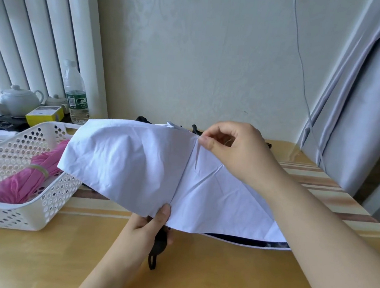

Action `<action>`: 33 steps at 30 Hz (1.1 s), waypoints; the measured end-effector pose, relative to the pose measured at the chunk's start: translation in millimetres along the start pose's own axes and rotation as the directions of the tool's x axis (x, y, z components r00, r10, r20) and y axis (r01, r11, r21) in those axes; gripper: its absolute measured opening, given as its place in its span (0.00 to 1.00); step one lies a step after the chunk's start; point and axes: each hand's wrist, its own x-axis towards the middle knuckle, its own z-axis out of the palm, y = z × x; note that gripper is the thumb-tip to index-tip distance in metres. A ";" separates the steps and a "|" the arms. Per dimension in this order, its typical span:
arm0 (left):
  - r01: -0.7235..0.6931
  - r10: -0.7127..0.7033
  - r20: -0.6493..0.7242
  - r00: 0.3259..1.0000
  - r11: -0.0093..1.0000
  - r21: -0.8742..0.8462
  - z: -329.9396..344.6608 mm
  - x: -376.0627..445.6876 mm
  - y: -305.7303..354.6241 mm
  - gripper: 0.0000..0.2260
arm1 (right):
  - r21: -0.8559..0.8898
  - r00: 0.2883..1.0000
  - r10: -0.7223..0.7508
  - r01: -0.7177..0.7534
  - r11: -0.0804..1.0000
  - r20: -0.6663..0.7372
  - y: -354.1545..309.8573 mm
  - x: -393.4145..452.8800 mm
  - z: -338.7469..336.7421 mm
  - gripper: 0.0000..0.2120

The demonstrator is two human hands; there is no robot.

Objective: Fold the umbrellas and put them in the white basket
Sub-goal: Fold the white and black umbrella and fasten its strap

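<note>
A fold of pale canopy cloth is pinched between thumb and forefinger of the right hand (232, 147), at the far upper edge of the white umbrella (137, 162); the remaining fingers are curled loosely above the cloth. The near hem of the same canopy is pinched by the thumb of the left hand (149, 227), pressed on top of the cloth, while the other fingers are curled underneath around the black handle (159, 241); a black wrist strap (152, 261) is seen hanging from that handle onto the table (196, 280). The umbrella is held partly collapsed over the middle of the table, its canopy spread loosely and creased; a dark lining is shown along its lower right edge, and black rib tips are seen beyond its far edge.

The white basket (42, 211) is placed to the left, just beside the canopy, whose left edge overhangs the basket's rim; a folded pink umbrella (22, 176), bound by a pale band, is laid inside it. Behind the basket a water bottle (74, 94), a yellow box (44, 115) and a white teapot (17, 100) are set near the radiator (34, 29); a grey curtain (358, 100) is hung at the right.
</note>
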 end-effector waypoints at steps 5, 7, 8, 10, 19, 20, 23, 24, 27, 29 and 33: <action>0.031 -0.031 0.008 0.999 0.999 -0.042 -1.0 -1.8 0.0 0.19 | -0.002 1.000 0.022 -0.022 1.000 0.018 -4.6 -0.2 1.5 0.07; 0.007 -0.005 0.029 1.000 0.999 -0.051 -2.1 -2.1 -0.4 0.20 | -0.002 0.999 0.036 -0.036 0.999 0.011 -6.3 -2.1 2.2 0.07; -0.013 0.015 0.040 0.999 0.998 -0.055 -2.4 -2.2 -0.5 0.19 | 0.001 0.999 0.044 -0.044 0.999 -0.002 -6.4 -2.9 2.5 0.07; -0.043 0.046 0.060 0.997 0.997 -0.060 -2.0 -2.5 -0.2 0.18 | -0.001 0.998 0.056 -0.056 0.998 -0.033 -6.4 -3.5 4.1 0.08; -0.065 0.064 -0.030 0.998 0.997 -0.037 -0.2 -0.4 2.4 0.19 | -0.022 0.987 0.044 -0.048 0.999 -0.158 -0.8 -13.3 11.9 0.09; -0.055 0.053 -0.028 0.998 0.997 -0.049 -1.3 -0.2 2.0 0.20 | -0.056 0.981 0.058 -0.069 0.996 -0.184 1.8 -16.0 9.5 0.10; -0.033 0.034 0.014 0.999 0.998 -0.047 -3.9 -0.2 0.6 0.23 | -0.127 0.981 0.150 -0.166 0.978 -0.125 6.4 -23.6 -0.8 0.11; -0.031 0.033 0.034 0.999 0.998 -0.052 -4.5 -0.2 1.0 0.22 | -0.114 0.984 0.167 -0.174 0.978 -0.068 5.8 -26.1 -3.1 0.10; -0.051 0.057 0.083 0.995 0.997 -0.065 -5.2 -0.4 3.0 0.21 | -0.067 0.994 0.090 -0.086 0.994 0.065 -1.5 -34.6 -6.5 0.06; -0.041 0.048 0.064 0.997 0.994 -0.106 -6.0 0.3 3.5 0.21 | -0.065 0.994 0.029 -0.022 0.998 0.104 -7.2 -41.0 -8.5 0.05; -0.069 0.074 0.040 0.996 0.991 -0.119 -6.4 1.8 4.2 0.20 | -0.063 0.985 0.013 -0.002 0.998 0.173 -8.1 -46.7 -15.0 0.12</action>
